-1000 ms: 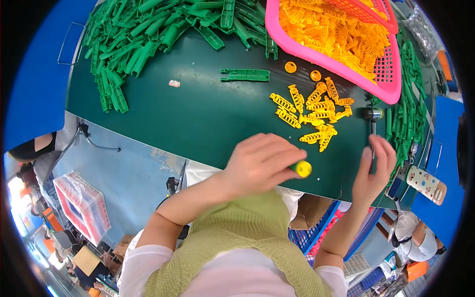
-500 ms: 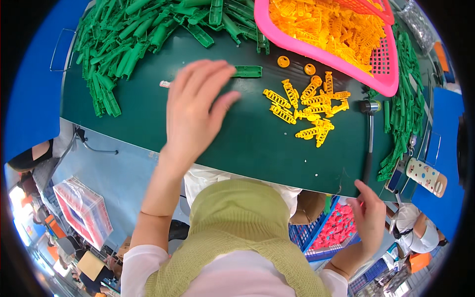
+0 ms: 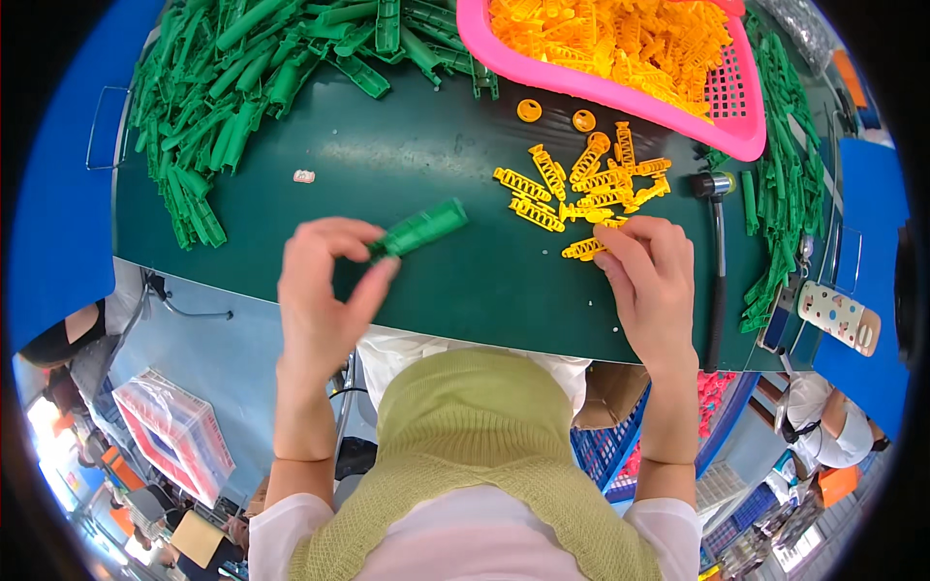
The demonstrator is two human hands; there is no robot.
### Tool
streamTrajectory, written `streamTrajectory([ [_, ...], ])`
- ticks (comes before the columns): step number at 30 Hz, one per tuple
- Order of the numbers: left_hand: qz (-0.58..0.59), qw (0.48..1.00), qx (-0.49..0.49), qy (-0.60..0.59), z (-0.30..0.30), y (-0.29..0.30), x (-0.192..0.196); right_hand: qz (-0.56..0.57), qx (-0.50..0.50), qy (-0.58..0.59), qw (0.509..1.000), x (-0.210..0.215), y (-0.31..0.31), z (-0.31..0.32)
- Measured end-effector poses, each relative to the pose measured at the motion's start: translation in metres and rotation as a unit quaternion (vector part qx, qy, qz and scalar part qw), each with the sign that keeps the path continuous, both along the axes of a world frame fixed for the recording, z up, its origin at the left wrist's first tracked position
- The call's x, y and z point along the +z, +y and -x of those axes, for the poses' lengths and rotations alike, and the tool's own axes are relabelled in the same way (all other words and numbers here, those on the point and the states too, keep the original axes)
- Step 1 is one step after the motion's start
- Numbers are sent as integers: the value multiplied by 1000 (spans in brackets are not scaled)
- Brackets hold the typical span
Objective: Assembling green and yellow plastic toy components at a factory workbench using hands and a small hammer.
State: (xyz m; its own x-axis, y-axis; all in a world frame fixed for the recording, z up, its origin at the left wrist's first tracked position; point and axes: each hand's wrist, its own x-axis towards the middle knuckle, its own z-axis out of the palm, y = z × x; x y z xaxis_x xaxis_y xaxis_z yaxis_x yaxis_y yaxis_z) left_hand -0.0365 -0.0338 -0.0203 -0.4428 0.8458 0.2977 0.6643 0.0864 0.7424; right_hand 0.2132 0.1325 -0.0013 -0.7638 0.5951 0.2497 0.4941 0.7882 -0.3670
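Note:
My left hand [image 3: 325,286] grips one end of a green plastic half-shell [image 3: 426,226] between thumb and fingers, holding it tilted above the table. At the near side of a loose group of yellow ridged plastic pieces [image 3: 535,215], my right hand [image 3: 657,281] has its thumb and fingertips closed on a yellow ridged piece [image 3: 583,250]. The fingers partly cover that piece. Two small round orange-yellow parts [image 3: 529,110] lie beyond the group.
A heap of green half-shells [image 3: 228,87] covers the far left. At the far right stands a pink basket [image 3: 620,94] full of yellow pieces. A hammer [image 3: 718,252] lies right of my right hand, near more green parts [image 3: 780,184] and a phone in a patterned case [image 3: 838,318].
My left hand has picked the green half-shell off the table and brought it nearer. My right hand has come up from the table's near edge to the yellow pieces and closed on one.

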Motion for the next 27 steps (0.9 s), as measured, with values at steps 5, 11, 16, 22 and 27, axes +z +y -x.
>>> streamTrajectory([
  [5,10,987,-162,10,-29,11,7,17,23,-8,1000,-2,-6,2],
  [11,49,975,-215,34,-44,27,8,3,6,28,1000,-1,-11,-5],
  [16,-11,978,-195,-72,-55,32,14,354,-40,237,904,11,-34,2],
  [22,-26,905,-229,-357,-72,25,16,508,35,318,800,-5,-52,13],
  [27,-69,967,-214,-118,-63,16,10,351,103,219,905,10,-48,6],
])
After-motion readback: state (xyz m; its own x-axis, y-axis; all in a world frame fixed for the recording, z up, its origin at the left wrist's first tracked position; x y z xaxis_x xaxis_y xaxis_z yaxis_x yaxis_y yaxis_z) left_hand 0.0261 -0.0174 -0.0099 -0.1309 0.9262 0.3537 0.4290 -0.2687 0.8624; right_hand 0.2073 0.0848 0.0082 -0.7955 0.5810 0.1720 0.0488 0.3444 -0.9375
